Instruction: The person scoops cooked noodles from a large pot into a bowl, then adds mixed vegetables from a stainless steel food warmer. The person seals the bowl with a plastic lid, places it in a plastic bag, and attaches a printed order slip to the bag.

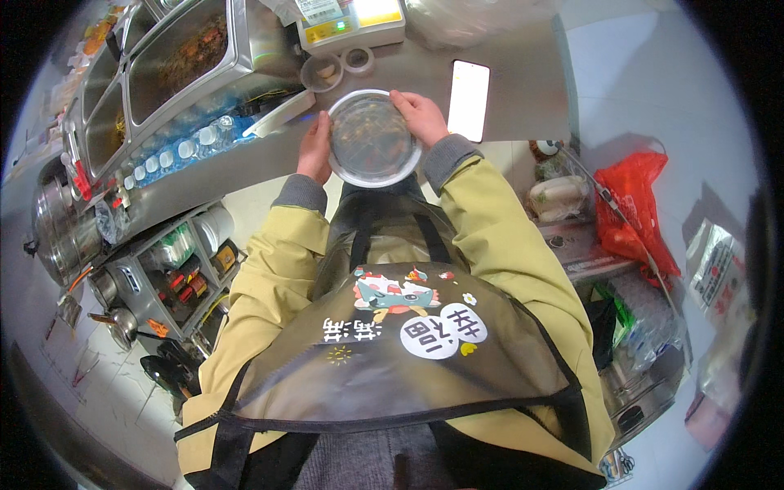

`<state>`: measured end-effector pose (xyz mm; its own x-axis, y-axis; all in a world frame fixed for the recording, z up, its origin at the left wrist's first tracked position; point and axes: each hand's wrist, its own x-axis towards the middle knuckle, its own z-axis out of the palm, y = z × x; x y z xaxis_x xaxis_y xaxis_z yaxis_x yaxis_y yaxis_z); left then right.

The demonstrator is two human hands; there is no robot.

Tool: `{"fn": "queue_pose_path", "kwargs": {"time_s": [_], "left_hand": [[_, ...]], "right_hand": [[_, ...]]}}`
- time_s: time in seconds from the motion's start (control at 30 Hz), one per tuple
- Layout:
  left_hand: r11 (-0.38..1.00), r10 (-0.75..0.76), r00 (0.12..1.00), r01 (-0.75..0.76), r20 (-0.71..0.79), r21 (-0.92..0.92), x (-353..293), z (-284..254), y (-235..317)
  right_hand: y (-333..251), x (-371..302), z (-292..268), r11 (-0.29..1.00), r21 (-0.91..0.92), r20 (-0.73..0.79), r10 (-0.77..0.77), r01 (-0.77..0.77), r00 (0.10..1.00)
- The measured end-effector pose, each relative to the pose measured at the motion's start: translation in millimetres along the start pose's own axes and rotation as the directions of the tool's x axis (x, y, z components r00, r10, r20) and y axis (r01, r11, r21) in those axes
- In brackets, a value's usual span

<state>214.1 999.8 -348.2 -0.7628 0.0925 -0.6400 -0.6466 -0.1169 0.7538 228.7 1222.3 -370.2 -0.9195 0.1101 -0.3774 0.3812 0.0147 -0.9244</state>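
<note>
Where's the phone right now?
In the head view, the phone lies lit-screen-up on the steel counter, just right of the right hand, which holds the round lidded container with the left hand.

One lidded round container [374, 139] at twelve o'clock, one phone [469, 100], two tape rolls [358, 59], one red bag [633, 208] at three o'clock.

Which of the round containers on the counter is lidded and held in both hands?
The large round container with the clear lid, gripped by the left hand and right hand. The two small round cups behind it sit open and untouched.
</note>
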Motion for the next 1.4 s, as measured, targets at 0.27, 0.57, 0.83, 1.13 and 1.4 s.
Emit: {"fn": "queue_pose_path", "kwargs": {"time_s": [0.27,0.57,0.83,1.13,1.4], "left_hand": [[1.000,0.022,0.996,-0.020,-0.091,0.017,4,4,-3],[0.993,0.081,0.992,-0.072,-0.094,0.096,4,10,10],[0.959,0.058,0.998,-0.052,0.012,-0.278,4,-2,8],[0.981,-0.124,0.984,0.102,0.129,0.165,-60,-46,-20],[0.986,-0.154,0.979,0.145,0.130,0.078,-65,-37,-28]], "right_hand": [[6,2,2,0.993,-0.059,-0.063,-0.104,0.101,0.993],[9,1,6,0.986,-0.129,-0.115,-0.116,0.101,0.987],[-2,-11,-4,0.985,0.135,-0.181,-0.082,0.107,0.980],[21,-60,-98,0.727,-0.657,-0.380,-0.547,0.199,0.746],[14,-27,-102,0.504,-0.864,-0.270,-0.456,-0.004,0.848]]}}
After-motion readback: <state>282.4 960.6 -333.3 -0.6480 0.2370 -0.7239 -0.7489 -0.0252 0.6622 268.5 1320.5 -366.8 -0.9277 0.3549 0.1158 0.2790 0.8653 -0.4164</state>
